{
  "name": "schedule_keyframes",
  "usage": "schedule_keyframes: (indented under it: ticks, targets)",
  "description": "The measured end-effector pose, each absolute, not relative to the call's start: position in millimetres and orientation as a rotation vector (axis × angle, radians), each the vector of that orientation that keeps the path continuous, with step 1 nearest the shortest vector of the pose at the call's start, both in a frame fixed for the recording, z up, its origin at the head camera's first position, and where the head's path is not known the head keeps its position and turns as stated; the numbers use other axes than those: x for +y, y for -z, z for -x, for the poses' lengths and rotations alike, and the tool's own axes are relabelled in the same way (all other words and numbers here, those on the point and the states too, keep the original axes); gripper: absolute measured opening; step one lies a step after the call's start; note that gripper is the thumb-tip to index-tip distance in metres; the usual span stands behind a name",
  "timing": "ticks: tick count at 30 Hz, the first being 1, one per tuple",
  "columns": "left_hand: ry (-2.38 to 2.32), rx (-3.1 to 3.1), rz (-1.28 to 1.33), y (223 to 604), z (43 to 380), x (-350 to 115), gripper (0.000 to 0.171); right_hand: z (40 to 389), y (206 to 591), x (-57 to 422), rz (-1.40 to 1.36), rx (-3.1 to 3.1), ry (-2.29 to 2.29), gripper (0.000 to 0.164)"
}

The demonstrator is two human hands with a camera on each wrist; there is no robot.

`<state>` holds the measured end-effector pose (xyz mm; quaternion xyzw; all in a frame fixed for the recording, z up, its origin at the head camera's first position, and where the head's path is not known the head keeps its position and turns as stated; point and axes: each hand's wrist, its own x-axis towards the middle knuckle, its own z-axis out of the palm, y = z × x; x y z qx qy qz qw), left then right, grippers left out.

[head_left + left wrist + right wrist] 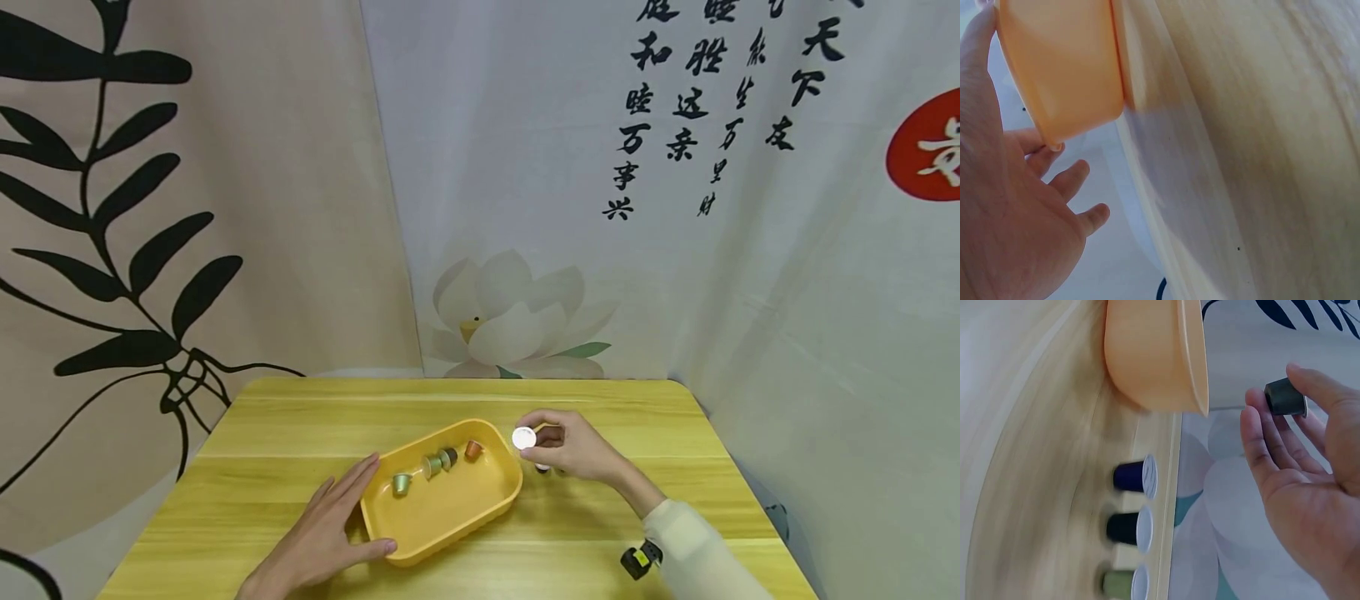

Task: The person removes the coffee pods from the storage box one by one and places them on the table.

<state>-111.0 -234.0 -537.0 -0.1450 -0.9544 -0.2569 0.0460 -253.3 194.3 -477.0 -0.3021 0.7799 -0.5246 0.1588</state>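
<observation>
In the head view my right hand (573, 446) pinches a coffee capsule (523, 438), its white lid facing me, just off the tray's right end. The right wrist view shows that capsule (1285, 398) as dark green, between thumb and fingertips. My left hand (322, 521) rests against the left end of a yellow plastic tray (450, 546), its fingers extended along one side and the thumb on the near rim. Inside the tray lie several capsules, among them a light green one (401, 484) and an orange-brown one (473, 451).
Beside the tray, a navy capsule (1135, 477), a black capsule (1129, 527) and a green capsule (1125, 584) stand in a row on the wooden table (300, 433); my right hand mostly hides them in the head view. A printed curtain (525, 192) hangs behind the table's far edge.
</observation>
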Motion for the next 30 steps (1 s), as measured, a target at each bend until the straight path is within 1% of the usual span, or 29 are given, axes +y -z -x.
schedule_keyframes:
  ticks: [14, 25, 30]
  targets:
    - [0.786, -2.929, 0.425, 535, 111, -233, 0.122, 253, 487, 256, 0.677, 2.328, 1.551, 0.041]
    - [0.782, -2.923, 0.424, 535, 110, -233, 0.122, 250, 497, 294, 0.595, 2.442, 1.519, 0.049]
    - [0.792, -2.920, 0.425, 535, 110, -233, 0.122, 252, 504, 307, 0.557, 2.507, 1.487, 0.045]
